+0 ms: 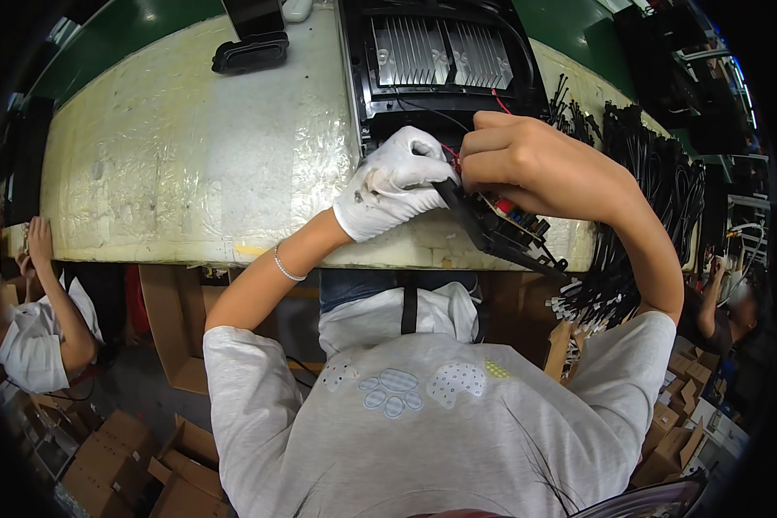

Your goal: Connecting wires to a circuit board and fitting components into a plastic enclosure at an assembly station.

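My left hand (399, 181), in a white glove with dark smudges, is closed on the end of a black plastic panel (492, 231) tilted over the table's near edge. Electronic parts, one of them red, show on a circuit board (520, 212) on its right side. My bare right hand (535, 164) is held close above the board with its fingers curled; a red wire (451, 154) runs between the two hands. What its fingertips pinch is hidden. Just beyond my hands lies a large black housing (364, 104) with two finned silver heat sinks (413, 53), and thin wires lead out of it.
A thick bundle of black cables (647, 190) with white connectors hangs over the table's right side. At the back stands a black device (252, 52) on a base. Cardboard boxes (116, 457) fill the floor around me. Other people sit at far left (43, 319) and far right (725, 311).
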{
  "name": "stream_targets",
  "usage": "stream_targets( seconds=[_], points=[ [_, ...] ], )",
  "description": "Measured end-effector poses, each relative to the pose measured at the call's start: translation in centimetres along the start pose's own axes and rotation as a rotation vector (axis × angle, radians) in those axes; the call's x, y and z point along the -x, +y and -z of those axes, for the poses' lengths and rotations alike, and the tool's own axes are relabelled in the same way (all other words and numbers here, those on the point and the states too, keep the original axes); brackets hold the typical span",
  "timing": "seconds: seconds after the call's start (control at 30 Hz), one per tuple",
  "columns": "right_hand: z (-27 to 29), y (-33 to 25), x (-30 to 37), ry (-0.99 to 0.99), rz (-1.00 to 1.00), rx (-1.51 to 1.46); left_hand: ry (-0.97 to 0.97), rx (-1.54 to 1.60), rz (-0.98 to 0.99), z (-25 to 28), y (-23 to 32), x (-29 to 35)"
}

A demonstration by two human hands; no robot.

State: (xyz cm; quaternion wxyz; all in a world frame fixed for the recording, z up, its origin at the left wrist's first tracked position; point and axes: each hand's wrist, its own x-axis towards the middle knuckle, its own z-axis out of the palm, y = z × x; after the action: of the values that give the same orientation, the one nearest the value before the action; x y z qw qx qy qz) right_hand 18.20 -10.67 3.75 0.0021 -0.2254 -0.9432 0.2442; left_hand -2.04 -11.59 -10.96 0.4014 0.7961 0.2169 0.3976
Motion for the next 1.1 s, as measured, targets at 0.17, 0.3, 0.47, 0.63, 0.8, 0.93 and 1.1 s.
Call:
stream_targets(
  seconds=[0.17, 0.3, 0.47, 0.63, 0.8, 0.93, 1.1],
  points=[
    [-1.2, 0.7, 0.5, 0.099, -0.001, -0.108, -0.170, 0.024, 0.016, 0.5, 0.4, -0.8],
    [-1.6, 0.7, 0.7, 0.105, 0.039, -0.051, -0.068, -0.055, -0.098, 0.8, 1.2, -0.8],
    [-2.5, -0.9, 0.7, 0.116, -0.078, 0.274, 0.040, -0.094, -0.114, -0.4, 0.2, 0.4],
    [-3.8, -0.9, 1.4, 0.512, -0.100, 0.308, 0.146, -0.033, -0.244, -0.8, -0.6, 0.2],
    [-5.1, -2.1, 8.3, 0.753, -0.208, 0.358, 0.203, -0.024, -0.195, -0.7, 0.5, 0.2],
    [-9.9, -5.4, 11.5, 0.430, -0.268, 0.333, 0.063, -0.381, -0.521, 0.6, 1.7, 0.3],
    [-4.3, -6.2, 13.0, 0.590, -0.318, 0.508, 0.235, -0.577, -0.368, 2.3, 7.4, -0.3]
  ],
)
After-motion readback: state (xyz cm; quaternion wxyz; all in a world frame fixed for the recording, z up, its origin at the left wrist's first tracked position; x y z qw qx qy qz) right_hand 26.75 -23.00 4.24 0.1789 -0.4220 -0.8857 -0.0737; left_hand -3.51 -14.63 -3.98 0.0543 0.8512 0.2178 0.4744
